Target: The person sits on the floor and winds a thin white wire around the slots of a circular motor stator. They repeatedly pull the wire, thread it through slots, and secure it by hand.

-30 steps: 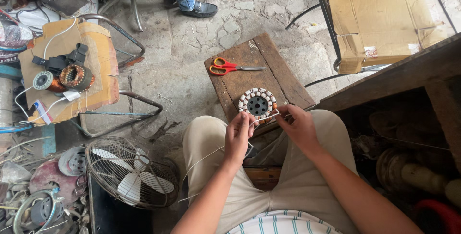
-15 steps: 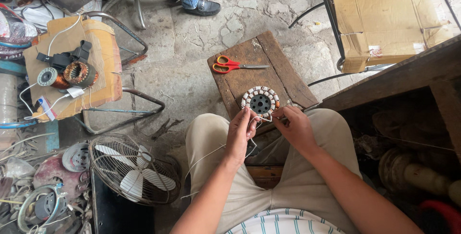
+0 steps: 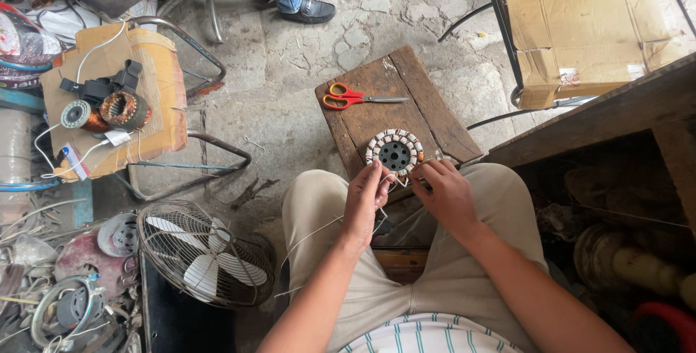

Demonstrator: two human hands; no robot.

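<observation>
While the left hand [image 3: 365,201] pinches the ring-shaped motor stator [image 3: 394,152] at its near edge and the right hand [image 3: 447,193] grips thin wire beside it, a hard tug could likely snap the wire.

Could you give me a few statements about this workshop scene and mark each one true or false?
1. Both hands are at the round wound stator on the wooden stool. True: the left hand and the right hand touch its near edge.
2. The scissors have blue handles. False: the handles are red and orange.
3. The scissors lie on the stool beyond the stator. True.
4. The fan stands on the stool. False: it lies on the floor to the person's left.
5. A copper coil sits on cardboard. True.
</observation>
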